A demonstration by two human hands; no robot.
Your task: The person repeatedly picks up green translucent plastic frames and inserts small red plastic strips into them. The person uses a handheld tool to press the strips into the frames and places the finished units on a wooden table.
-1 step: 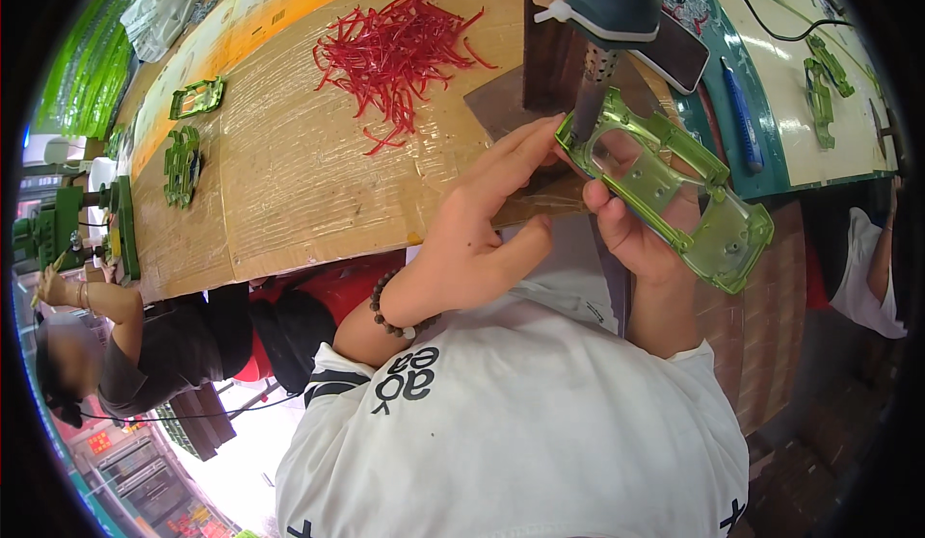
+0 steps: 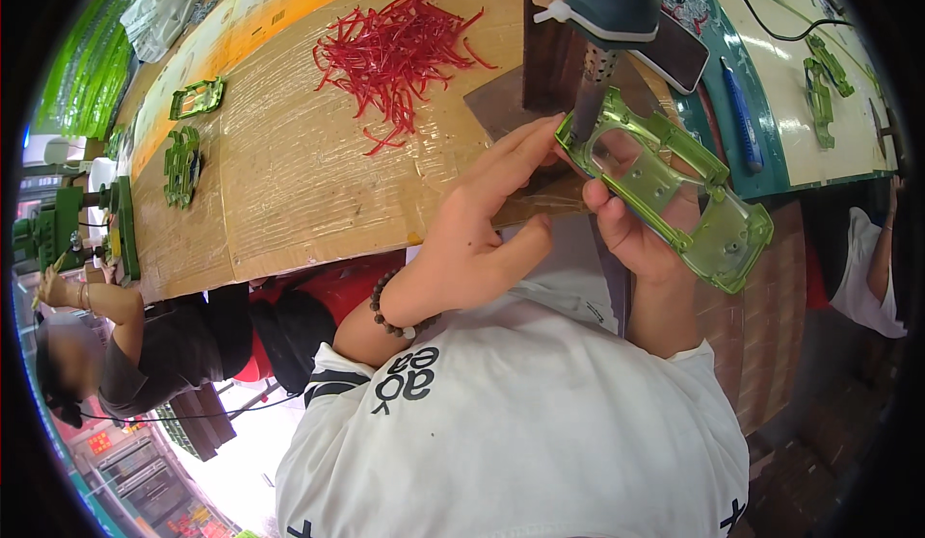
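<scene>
A translucent green plastic toy car body shell point(image 2: 665, 186) is tilted under the heat gun, its far left end at the dark nozzle tip. My right hand point(image 2: 641, 239) grips the shell from below, thumb on its near edge. My left hand point(image 2: 482, 220) has its fingers stretched toward that same left end, fingertips touching the rim; its thumb stands apart. What lies under those fingertips is partly hidden. Above hangs the heat gun point(image 2: 612, 3), dark with a perforated metal nozzle and a white cable tie around it.
A heap of thin red strips point(image 2: 400, 56) lies on the film-covered cardboard. Green car parts point(image 2: 181, 167) rest at left, more point(image 2: 819, 104) at right. A phone point(image 2: 674, 56) and blue pen-shaped tool point(image 2: 742, 114) lie right of the heat gun. Another person point(image 2: 116, 336) works at left.
</scene>
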